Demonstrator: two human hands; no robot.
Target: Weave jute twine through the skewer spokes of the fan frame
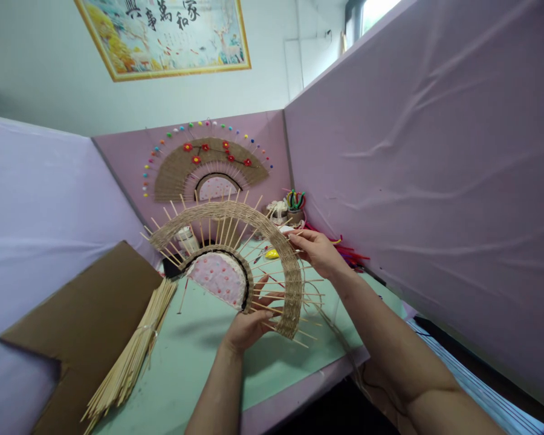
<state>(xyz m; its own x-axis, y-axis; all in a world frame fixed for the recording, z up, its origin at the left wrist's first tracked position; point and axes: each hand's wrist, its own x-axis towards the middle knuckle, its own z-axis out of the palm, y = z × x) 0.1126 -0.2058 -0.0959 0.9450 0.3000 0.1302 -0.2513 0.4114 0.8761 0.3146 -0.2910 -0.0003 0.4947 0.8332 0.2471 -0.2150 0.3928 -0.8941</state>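
Observation:
A fan-shaped weaving point(292, 284) of tan twine on thin wooden sticks is held up above the table, tilted down toward the right. Its half-round centre point(222, 279) is pale pink with small red dots and a dark rim. From below, my left hand point(249, 323) grips the fan by its sticks near the lower right of the centre, fingers partly behind it. At the woven band's outer right edge, my right hand point(312, 244) pinches with thumb and fingertips; whether it holds twine or a stick end is unclear. Loose twine point(333, 326) trails down below it.
A bundle of sticks point(131, 356) and brown cardboard point(86, 314) lie at the left of the green tabletop point(185, 350). A finished fan point(213, 163) with red flowers hangs on the back panel. Behind stand a white twine roll point(188, 240) and colourful pipe cleaners point(295, 199).

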